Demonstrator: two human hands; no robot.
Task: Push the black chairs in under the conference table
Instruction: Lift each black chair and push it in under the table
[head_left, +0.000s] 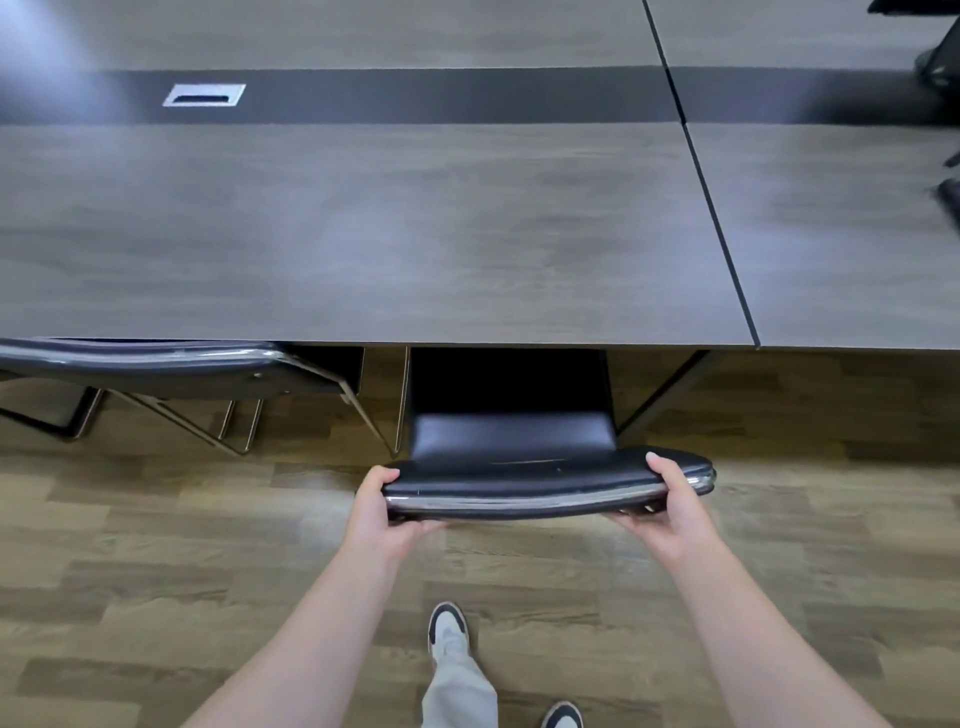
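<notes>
A black leather chair (519, 467) with a chrome-edged backrest stands in front of me, its seat partly under the grey wood-grain conference table (363, 234). My left hand (382, 506) grips the left end of the backrest top. My right hand (670, 506) grips the backrest near its right end, thumb on top. A second black chair (156, 364) at the left has its backrest right against the table's front edge.
A metal cable port (204, 95) sits in the table's dark centre strip. Dark chair parts (940, 67) show at the far right edge. A table leg (660, 395) slants down right of the chair. My feet (448, 631) stand on wood-plank floor.
</notes>
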